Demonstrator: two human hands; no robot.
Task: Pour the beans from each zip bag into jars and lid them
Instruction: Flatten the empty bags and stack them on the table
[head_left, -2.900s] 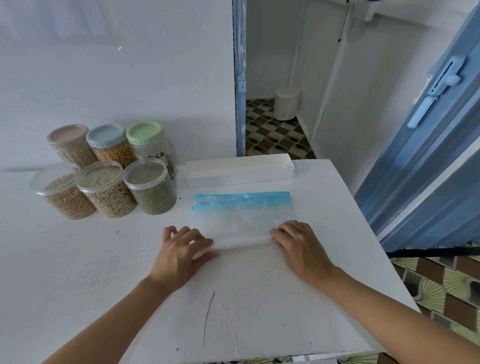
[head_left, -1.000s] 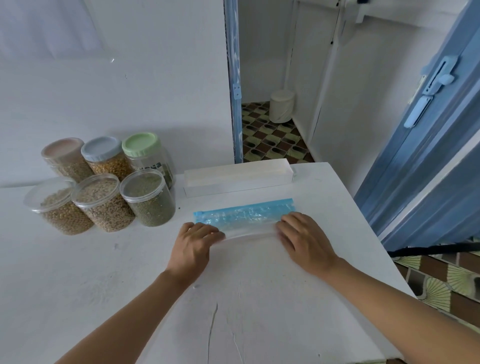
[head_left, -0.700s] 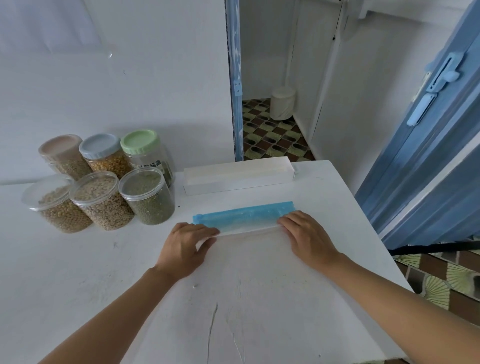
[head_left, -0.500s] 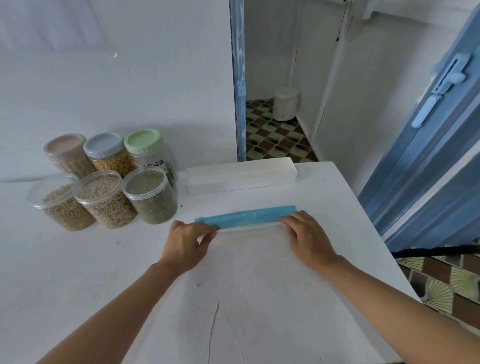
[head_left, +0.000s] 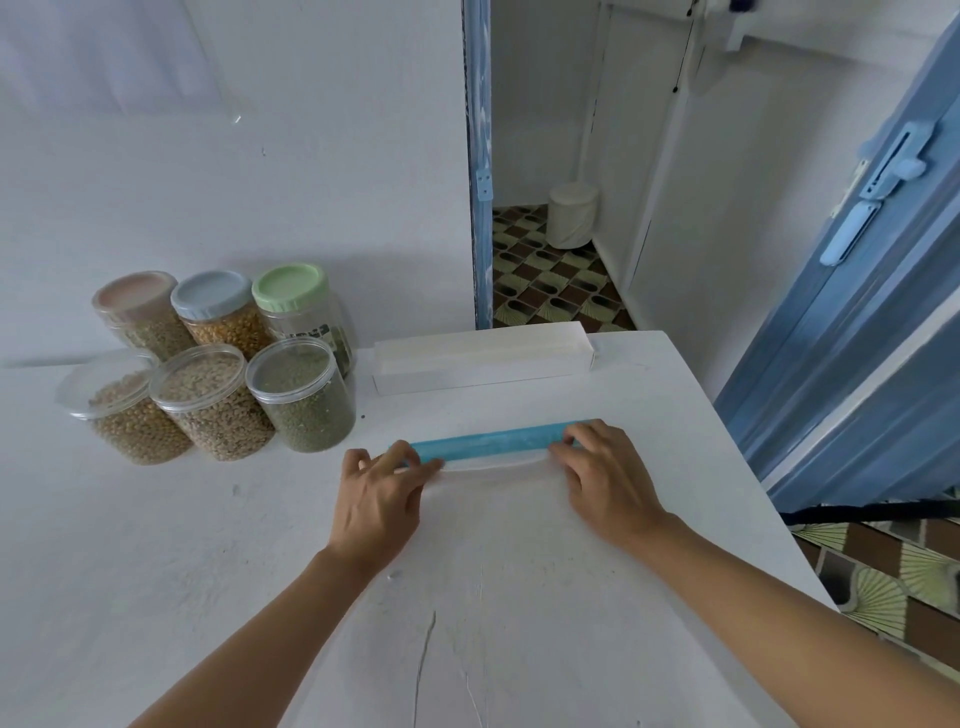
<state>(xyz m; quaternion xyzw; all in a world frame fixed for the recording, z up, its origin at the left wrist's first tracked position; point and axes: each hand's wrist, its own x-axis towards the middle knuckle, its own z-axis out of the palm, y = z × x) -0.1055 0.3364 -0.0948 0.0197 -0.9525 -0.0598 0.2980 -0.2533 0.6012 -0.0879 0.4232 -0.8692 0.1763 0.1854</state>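
Our left hand (head_left: 382, 499) and right hand (head_left: 605, 478) grip the ends of the rolled zip bag (head_left: 493, 441), fingers curled over it and thumbs seemingly tucked beneath. It lies on the table (head_left: 519, 597) at 12 o'clock, with the lidded jars (head_left: 208, 400) at 10 o'clock.

Six clear round plastic jars (head_left: 213, 415) of beans stand at the left of the frame: three with pastel lids (head_left: 212, 293), three with clear lids (head_left: 288, 361). At centre are one rolled blue-edged plastic zip bag (head_left: 498, 439) and one long white box (head_left: 483, 364). One white bin (head_left: 573, 215) sits upper centre.
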